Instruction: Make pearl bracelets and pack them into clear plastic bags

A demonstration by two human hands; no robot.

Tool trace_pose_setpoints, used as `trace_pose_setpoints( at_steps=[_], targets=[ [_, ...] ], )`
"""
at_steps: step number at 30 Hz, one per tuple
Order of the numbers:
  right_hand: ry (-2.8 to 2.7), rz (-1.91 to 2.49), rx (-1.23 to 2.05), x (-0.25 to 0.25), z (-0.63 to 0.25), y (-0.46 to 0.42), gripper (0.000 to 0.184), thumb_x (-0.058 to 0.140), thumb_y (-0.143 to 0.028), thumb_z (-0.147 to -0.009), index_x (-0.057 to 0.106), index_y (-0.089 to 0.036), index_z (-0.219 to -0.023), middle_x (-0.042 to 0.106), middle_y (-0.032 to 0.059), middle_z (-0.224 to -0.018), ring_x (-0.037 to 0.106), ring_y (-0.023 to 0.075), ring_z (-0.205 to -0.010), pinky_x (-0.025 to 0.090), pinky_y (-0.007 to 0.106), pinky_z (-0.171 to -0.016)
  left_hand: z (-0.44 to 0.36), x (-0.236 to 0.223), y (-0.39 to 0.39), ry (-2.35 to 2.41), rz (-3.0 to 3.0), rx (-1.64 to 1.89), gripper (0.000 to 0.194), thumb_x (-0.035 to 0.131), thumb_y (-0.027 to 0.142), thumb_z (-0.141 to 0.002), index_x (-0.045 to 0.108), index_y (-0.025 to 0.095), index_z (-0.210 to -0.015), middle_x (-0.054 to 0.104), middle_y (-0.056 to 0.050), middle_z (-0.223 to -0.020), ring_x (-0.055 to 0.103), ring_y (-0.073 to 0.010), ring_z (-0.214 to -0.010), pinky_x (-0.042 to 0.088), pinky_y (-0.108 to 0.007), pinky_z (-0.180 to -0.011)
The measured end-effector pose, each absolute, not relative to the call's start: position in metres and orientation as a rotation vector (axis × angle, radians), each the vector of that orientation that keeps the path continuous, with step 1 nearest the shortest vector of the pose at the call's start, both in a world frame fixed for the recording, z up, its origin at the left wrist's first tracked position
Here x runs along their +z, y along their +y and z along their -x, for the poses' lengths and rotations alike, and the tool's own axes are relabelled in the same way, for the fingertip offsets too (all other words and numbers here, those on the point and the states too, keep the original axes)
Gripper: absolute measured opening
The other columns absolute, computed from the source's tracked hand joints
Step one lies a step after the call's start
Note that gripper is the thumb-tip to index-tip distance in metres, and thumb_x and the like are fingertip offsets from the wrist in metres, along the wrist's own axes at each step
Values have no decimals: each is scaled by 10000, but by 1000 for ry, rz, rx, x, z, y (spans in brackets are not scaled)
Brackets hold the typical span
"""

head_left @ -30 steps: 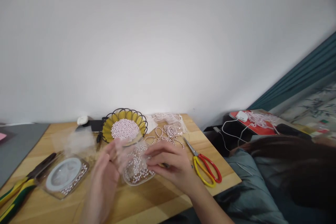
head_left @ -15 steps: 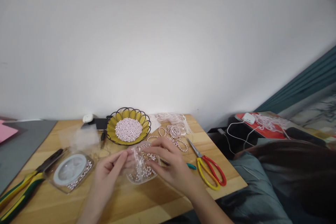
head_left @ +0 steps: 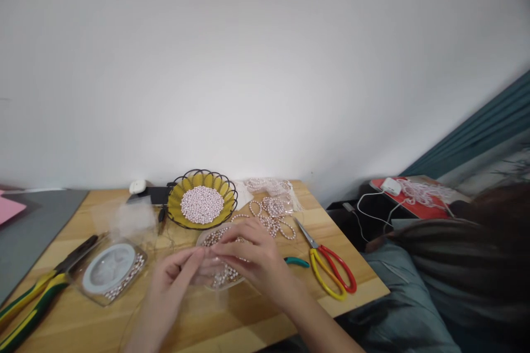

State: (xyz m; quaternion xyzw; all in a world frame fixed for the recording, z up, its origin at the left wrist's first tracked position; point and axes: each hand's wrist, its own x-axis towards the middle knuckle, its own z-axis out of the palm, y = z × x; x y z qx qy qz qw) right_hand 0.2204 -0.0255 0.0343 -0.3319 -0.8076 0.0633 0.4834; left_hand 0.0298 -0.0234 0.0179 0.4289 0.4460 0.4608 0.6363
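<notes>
Above a clear plastic tub (head_left: 226,285) of pinkish and silvery beads, a see-through plastic bag (head_left: 215,273) hangs between my hands, its outline faint. My left hand (head_left: 176,278) is closed, thumb and forefinger pinching the bag's left edge. Fingertips of my right hand (head_left: 254,251) press together on its upper right part, close to the left fingertips. The right hand covers some of the tub. Behind it lie looped pink bead strings (head_left: 271,223). A yellow basket (head_left: 176,207) with a black wire rim holds many pale pink beads (head_left: 202,204).
Scissors (head_left: 331,270) with red and yellow handles lie at the right. Green-yellow pliers (head_left: 52,287) and a clear box (head_left: 99,300) with a white spool (head_left: 110,267) are at the left. A teal handle (head_left: 297,261) shows beside my right hand. Another person (head_left: 418,298) is at the right.
My right hand has moved a little left and down, its fingertips closing together near my left ones. The bag has shifted lower, uncovering more of the tub's back rim.
</notes>
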Motion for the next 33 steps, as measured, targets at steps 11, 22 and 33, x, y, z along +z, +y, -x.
trace_pose_setpoints(
  at_steps=[11,22,33],
  targets=[
    [-2156,881,268,47,-227,-31,78,598,-217,-1021,661,-214,-976,688,41,-1004,606,195,-928,452,360,-830,-27,28,-25,1109,-1425,974,395,702,572,-806,822,200,-753,728,-37,-599,661,-196,-545,554,-247,-520],
    [-1990,689,598,44,-234,-39,86,616,-298,-1013,630,-222,-976,657,77,-1193,617,198,-1140,480,376,-994,-15,31,-22,1217,-1721,917,375,572,520,-917,770,203,-882,510,64,-385,512,-145,-333,374,-217,-398],
    [-2353,723,149,53,-218,-33,59,684,-244,-981,655,-247,-930,759,-7,-1079,629,177,-1089,405,381,-955,-22,41,-21,1185,-1808,892,323,536,440,-878,726,212,-750,630,26,-461,552,-150,-338,425,-216,-408]
  ],
)
